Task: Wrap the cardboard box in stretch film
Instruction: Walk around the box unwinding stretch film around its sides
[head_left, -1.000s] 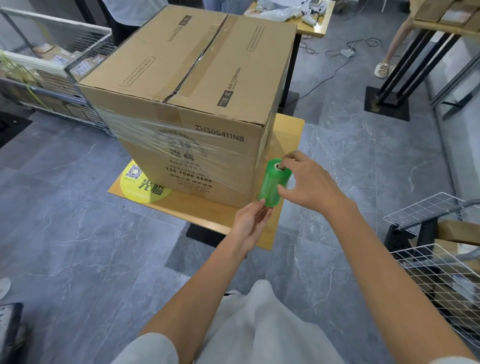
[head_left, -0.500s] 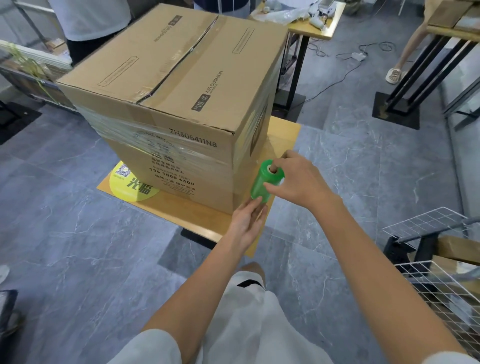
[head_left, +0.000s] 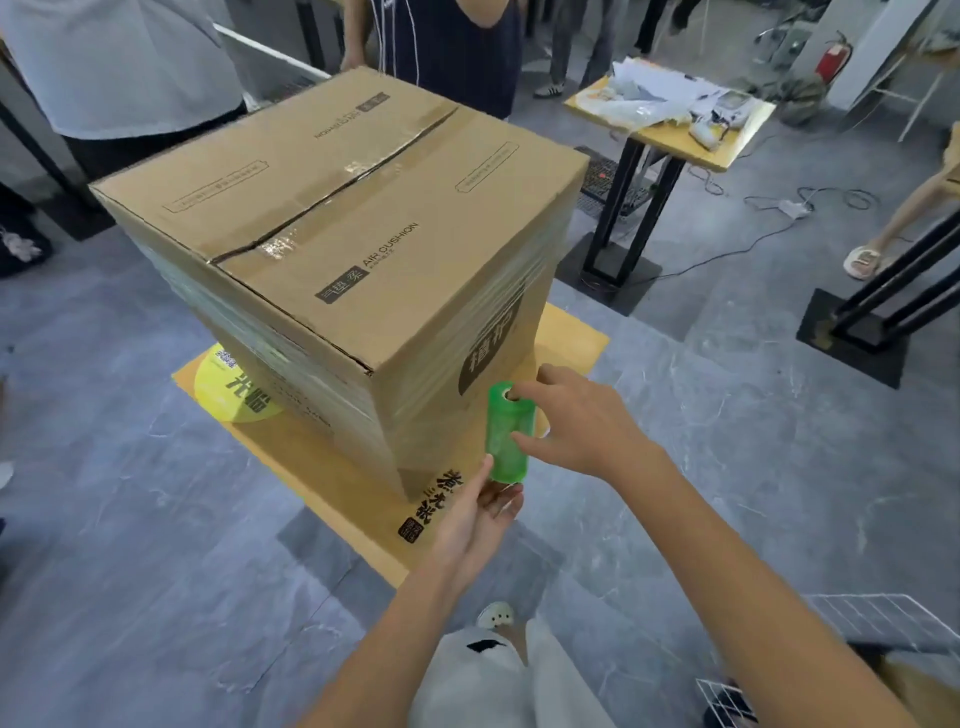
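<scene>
- The cardboard box (head_left: 337, 234) is shown standing on a low wooden counter (head_left: 363, 499), its taped flaps uppermost; it serves as the landmark for all positions below.
- Clear stretch film (head_left: 457, 400) is seen banded around the upper and middle parts of the box's side walls; the strip nearest the counter appears bare.
- A green film roll (head_left: 508, 434) is held upright just beside the box's near corner, at the level of its lower half.
- The right hand (head_left: 576, 421) is partly curled at the roll's upper end, one finger set in the core and the others against the side.
- The left hand (head_left: 475, 519) is cupped loosely below, its fingertips touching the roll's lower end.
- Risk, as judged: with the roll gripped only at its ends, it may slip out if the film is pulled hard around the corner.
- Slack film may bunch, or tear on the sharp cardboard edge.
- A strong sideways pull may shift the box on the counter.
</scene>
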